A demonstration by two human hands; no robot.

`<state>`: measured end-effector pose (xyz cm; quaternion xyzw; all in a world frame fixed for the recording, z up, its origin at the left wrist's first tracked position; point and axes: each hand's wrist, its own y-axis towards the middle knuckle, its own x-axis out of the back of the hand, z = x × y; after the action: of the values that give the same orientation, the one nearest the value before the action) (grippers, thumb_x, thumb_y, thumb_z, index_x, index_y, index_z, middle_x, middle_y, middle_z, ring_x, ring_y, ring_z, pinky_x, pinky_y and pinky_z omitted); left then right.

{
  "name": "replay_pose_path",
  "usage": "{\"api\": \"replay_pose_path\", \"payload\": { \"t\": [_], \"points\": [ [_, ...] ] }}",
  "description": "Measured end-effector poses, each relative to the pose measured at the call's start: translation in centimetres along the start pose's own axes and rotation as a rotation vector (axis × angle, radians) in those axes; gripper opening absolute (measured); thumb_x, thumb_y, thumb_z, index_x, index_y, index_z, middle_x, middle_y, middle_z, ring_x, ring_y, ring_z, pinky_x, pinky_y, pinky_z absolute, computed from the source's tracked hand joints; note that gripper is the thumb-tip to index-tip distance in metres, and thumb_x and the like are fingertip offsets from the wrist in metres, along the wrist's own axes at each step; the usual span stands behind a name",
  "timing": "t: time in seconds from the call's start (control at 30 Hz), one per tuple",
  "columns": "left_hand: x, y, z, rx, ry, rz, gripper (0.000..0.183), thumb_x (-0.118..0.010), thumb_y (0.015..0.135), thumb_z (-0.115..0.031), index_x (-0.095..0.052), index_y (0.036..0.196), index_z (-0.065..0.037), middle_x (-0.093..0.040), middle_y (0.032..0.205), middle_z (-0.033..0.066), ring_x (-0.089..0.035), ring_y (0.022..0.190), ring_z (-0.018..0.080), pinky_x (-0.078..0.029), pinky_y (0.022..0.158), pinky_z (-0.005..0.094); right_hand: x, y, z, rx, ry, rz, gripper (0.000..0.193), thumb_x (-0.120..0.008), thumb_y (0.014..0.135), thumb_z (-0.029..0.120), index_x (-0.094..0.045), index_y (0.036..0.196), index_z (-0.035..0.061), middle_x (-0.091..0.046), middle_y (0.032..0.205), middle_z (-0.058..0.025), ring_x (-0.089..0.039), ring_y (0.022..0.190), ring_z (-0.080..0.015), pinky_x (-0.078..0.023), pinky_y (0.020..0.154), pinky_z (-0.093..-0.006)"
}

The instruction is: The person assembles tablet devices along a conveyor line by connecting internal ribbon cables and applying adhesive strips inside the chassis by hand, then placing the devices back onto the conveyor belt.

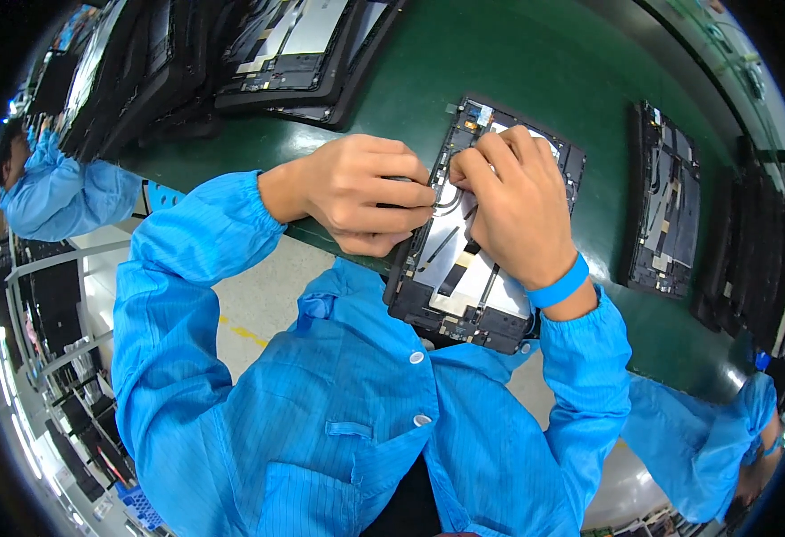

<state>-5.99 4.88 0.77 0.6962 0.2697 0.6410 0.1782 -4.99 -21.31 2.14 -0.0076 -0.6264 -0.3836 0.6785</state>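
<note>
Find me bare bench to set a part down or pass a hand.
The green bench is bare beyond the open device, right of the upper-left devices, and between the open device and the single device at right. Crowded: upper left, far right by the dark stack, and over the open device, where the left hand and right hand are.

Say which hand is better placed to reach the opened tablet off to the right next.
Right, likely: the right hand is nearer that opened tablet; the left hand sits farther off, leftward.
</note>
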Motion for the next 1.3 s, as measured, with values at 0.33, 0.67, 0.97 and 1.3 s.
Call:
{"api": "replay_pose_path", "payload": {
  "t": [0.33,0.67,0.97,1.3],
  "points": [
    [0.1,0.0,0.6,0.0,0.01,0.02,0.036,-0.076,0.071,-0.016,-0.082,0.1,0.006,-0.077,0.103,0.017,-0.074,0.088,0.0348,-0.067,0.075,0.0436,0.1,0.4,-0.2,-0.01,0.014,0.002,0.027,-0.078,0.072,0.001,-0.069,0.097,0.0084,-0.062,0.1,-0.0074,-0.059,0.104,-0.0303,-0.048,0.089,-0.0443],
    [0.0,1.3,2.1,-0.192,0.033,0.096,0.022,-0.074,0.085,-0.021,-0.076,0.093,-0.001,-0.075,0.1,0.0119,-0.073,0.084,0.0266,-0.064,0.079,0.0364,0.1,0.7,-1.1,-0.068,0.101,-0.037,0.018,-0.077,0.079,0.0,-0.072,0.094,0.0095,-0.063,0.096,-0.0061,-0.061,0.098,-0.0301,-0.046,0.085,-0.0443],
    [0.3,1.4,2.6,-0.167,0.133,0.018,0.021,-0.077,0.079,-0.022,-0.073,0.091,-0.005,-0.073,0.101,0.0085,-0.072,0.089,0.0247,-0.062,0.075,0.035,-0.5,1.0,-2.0,-0.135,0.276,-0.07,0.005,-0.079,0.089,0.007,-0.076,0.093,0.0101,-0.066,0.094,-0.0058,-0.062,0.097,-0.0297,-0.046,0.085,-0.0438],
    [0.2,1.0,2.5,-0.101,0.127,0.004,0.024,-0.079,0.075,-0.018,-0.078,0.095,-0.004,-0.076,0.101,0.0091,-0.074,0.091,0.0272,-0.065,0.075,0.0364,-0.7,0.8,-1.9,-0.135,0.276,-0.115,0.004,-0.08,0.091,0.009,-0.077,0.093,0.0102,-0.066,0.094,-0.0051,-0.063,0.097,-0.0291,-0.047,0.086,-0.0434]
  ]
}}
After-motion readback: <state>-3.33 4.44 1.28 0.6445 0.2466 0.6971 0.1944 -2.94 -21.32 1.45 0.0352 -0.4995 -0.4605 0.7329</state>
